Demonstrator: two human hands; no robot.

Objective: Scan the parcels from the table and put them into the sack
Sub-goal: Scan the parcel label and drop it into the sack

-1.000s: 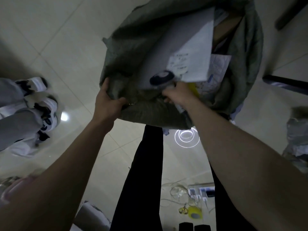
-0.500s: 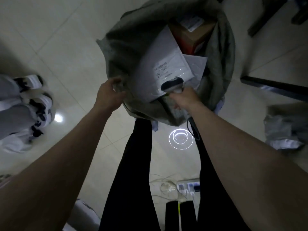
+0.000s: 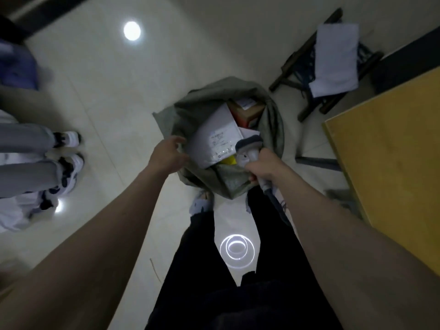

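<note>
Two hands at sack (image 3: 209, 110): left hand (image 3: 167, 152) touches rim, right hand (image 3: 262, 165) grips scanner (image 3: 247, 148).

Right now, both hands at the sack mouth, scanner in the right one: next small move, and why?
Probably lift both hands away and turn right to the yellow table for another parcel. The white parcel already lies inside the grey sack, atop a brown box. The left hand is loose at the rim, holding nothing, and the right hand keeps its grip on the scanner.
</note>
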